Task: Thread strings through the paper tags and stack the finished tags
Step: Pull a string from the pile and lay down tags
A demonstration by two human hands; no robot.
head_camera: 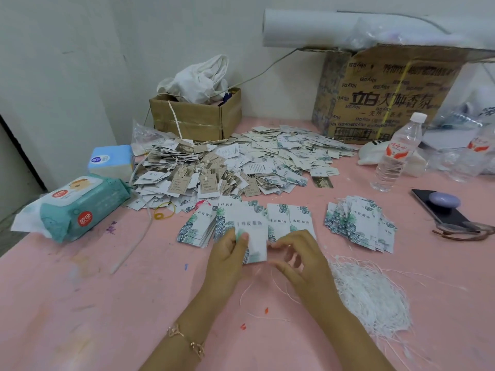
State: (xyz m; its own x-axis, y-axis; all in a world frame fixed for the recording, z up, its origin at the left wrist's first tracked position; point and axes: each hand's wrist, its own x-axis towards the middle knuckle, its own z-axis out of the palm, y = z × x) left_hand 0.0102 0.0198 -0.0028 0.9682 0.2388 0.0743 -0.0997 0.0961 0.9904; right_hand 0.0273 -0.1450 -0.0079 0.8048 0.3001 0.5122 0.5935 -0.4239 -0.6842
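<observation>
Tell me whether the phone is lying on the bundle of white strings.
No: the phone lies on the pink table, farther back than the bundle of white strings and clear of it.

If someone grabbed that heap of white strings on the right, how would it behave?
The string heap is probably limp and very light: thin strands splay loosely on the pink table. A handful would likely drag tangled neighbours along, since strands cross everywhere. A push would probably spread it.
</observation>
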